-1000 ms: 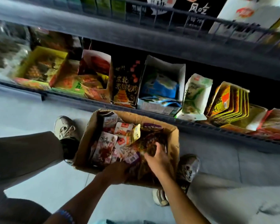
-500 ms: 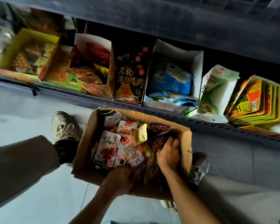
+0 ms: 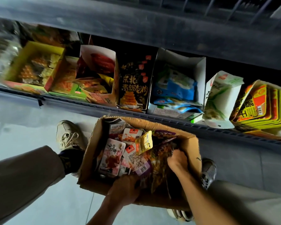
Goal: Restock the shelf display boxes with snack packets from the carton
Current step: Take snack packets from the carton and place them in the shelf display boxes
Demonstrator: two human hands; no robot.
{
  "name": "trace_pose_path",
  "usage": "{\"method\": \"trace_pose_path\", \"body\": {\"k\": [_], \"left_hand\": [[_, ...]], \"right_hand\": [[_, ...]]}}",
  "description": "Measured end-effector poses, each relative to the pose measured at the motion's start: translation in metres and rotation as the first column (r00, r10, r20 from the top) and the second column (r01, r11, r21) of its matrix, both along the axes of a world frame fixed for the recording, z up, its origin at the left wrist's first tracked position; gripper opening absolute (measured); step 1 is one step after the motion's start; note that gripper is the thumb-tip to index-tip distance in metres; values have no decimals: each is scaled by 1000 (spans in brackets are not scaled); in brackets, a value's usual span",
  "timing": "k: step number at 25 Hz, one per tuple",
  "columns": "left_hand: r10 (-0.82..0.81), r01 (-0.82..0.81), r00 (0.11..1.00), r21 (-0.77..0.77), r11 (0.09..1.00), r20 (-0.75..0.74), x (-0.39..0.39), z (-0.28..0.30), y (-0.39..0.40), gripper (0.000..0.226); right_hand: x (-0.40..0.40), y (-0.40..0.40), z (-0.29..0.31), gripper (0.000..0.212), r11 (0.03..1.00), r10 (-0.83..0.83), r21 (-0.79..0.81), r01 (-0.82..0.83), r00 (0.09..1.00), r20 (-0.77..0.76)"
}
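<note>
A brown carton [image 3: 191, 143] sits on the floor between my feet, full of mixed snack packets: a pink-and-white one [image 3: 112, 155], a small yellow one [image 3: 143, 142], dark orange-brown ones [image 3: 161, 158]. My right hand [image 3: 177, 160] is inside the carton at its right side, fingers curled into the dark packets. My left hand [image 3: 124, 190] is at the carton's near edge, fingers curled round packets there. Display boxes line the low shelf [image 3: 217, 129] above: a yellow box [image 3: 25, 54], a red-and-white box [image 3: 101, 54], a black box [image 3: 134, 82], a white box [image 3: 199, 70].
A green-white bag [image 3: 221, 95] and a stack of yellow-red packets [image 3: 264, 106] stand at the shelf's right. A dark upper shelf [image 3: 136, 25] overhangs the boxes. My shoes [image 3: 67, 135] flank the carton on the grey floor [image 3: 31, 120].
My right hand has pushed further up and right inside the carton, digging into the dark packets. My left hand stays at the near edge. The view has tilted down and closer.
</note>
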State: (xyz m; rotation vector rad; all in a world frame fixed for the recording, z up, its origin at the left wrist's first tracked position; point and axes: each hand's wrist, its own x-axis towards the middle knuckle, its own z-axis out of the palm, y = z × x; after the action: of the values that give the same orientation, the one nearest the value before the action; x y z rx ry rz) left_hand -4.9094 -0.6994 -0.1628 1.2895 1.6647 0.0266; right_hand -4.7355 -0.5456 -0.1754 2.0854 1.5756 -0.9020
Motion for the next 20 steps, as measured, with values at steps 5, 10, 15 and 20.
{"method": "trace_pose_path", "body": {"k": [5,10,15,20], "left_hand": [[71,-83,996,245,966,56,-3,20,9,62],[432,-470,880,223,854,199,-10,57,26,25],[743,-853,490,73,517,456,-8,121,52,16],[688,-498,330,-501,708,646,1,206,70,86]], "right_hand": [[4,-3,57,25,950,-312,-110,294,844,-436],[-1,0,144,52,811,-545,-357,463,380,-747],[11,-11,216,21,833,-313,-184,522,172,-934],[0,-40,260,23,797,384,504,334,364,-849]]}}
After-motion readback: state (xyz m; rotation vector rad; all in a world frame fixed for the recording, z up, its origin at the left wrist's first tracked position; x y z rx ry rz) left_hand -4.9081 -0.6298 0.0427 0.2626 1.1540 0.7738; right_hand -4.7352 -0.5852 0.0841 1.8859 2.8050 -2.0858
